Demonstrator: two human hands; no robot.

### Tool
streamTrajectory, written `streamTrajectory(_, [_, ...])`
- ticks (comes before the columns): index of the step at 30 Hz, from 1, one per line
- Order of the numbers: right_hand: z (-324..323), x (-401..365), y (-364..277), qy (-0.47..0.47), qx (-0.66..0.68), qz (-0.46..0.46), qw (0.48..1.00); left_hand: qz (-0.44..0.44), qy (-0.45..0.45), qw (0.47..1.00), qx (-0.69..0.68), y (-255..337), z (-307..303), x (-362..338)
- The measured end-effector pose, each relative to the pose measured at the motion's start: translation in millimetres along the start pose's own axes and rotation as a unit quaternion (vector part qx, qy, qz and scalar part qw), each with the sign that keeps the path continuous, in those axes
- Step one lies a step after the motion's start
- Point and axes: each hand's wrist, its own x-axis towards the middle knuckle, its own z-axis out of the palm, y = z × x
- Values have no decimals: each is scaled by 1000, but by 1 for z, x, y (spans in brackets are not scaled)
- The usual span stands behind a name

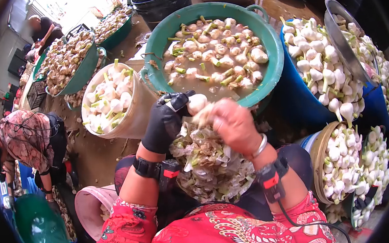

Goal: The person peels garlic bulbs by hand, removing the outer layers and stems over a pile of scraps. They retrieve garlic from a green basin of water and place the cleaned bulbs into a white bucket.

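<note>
My left hand [163, 124], in a black glove, is closed around a white garlic bulb [197, 103] in front of my chest. Bare and wearing a bracelet, my right hand [237, 126] pinches a strip of pale garlic skin [203, 116] beside the bulb. Below both hands a heap of loose garlic skins [214, 165] lies over my lap. Just beyond them stands a green basin [276, 62], where garlic bulbs with cut green stems sit in murky water.
To the left is a white bucket [133, 121] of garlic; a pink bucket [89, 212] stands nearer. On the right are a blue tub [299, 83] and a tilted bucket [318, 171] of white bulbs. A co-worker [27, 139] bends over a green tub [43, 231] at left.
</note>
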Motion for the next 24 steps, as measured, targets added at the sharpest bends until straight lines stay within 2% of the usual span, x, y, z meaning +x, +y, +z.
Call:
streamTrajectory(1, [2, -6, -8, -98, -127, -70, 985, 35, 21, 999, 25, 2, -1, 1])
streamTrajectory(2, [9, -18, 5, -202, -122, 14, 972, 58, 22, 997, 47, -11, -7, 6])
streamTrajectory(3, [13, -21, 9, -267, -179, 73, 944, 60, 22, 997, 48, -15, -7, 7])
streamTrajectory(4, [11, -23, 9, -253, -184, 103, 944, 140, 6, 974, 180, -18, -7, 7])
streamTrajectory(5, [9, -24, 5, -240, -189, 135, 943, 215, -9, 927, 307, -19, -3, 6])
streamTrajectory(7, [-3, -17, 5, -169, -189, 198, 947, 195, -3, 939, 283, -16, 4, 2])
streamTrajectory(8, [-3, -15, 3, -44, -126, 230, 964, 244, -16, 904, 351, -11, 8, 1])
streamTrajectory(9, [-7, -10, -6, 30, -120, 182, 976, 291, -28, 861, 415, -8, 10, 2])
streamTrajectory(10, [-9, -6, -10, 38, -132, 170, 976, 306, -51, 829, 466, -11, 7, 4])
streamTrajectory(11, [-8, -4, -11, 44, -142, 160, 976, 302, -48, 829, 468, -11, 7, 3])
streamTrajectory(12, [-7, -5, -4, 45, -154, 126, 979, 152, -55, 954, 252, -12, 10, 1])
streamTrajectory(13, [-9, -5, 5, 43, -163, 90, 982, -7, -50, 999, 12, -13, 11, -2])
streamTrajectory(14, [-10, -3, 10, 30, -219, 1, 975, -13, -62, 998, -22, -15, 4, -2])
streamTrajectory(15, [-10, -1, 10, 42, -210, 3, 977, -2, -22, 999, -23, -7, 4, -11])
streamTrajectory(16, [-14, 0, 14, 56, -185, 65, 979, 18, -1, 999, -33, 8, 0, -19])
streamTrajectory(17, [-13, 2, 15, 97, -30, 162, 981, 38, 25, 998, -42, 24, -12, -29])
streamTrajectory(18, [-18, 4, 15, 104, -11, 213, 971, 65, 61, 996, 17, 42, -35, -46])
streamTrajectory(19, [-21, 6, 17, 87, 73, 217, 970, 87, 95, 989, 77, 60, -59, -65])
streamTrajectory(20, [-24, 4, 19, 77, 85, 227, 967, 92, 150, 980, 95, 76, -85, -89])
streamTrajectory(22, [-21, 4, 16, 78, 84, 247, 962, 114, 250, 916, 293, 109, -124, -154])
streamTrajectory(24, [-16, 5, 14, 76, 63, 268, 958, 62, 353, 838, 412, 128, -154, -223])
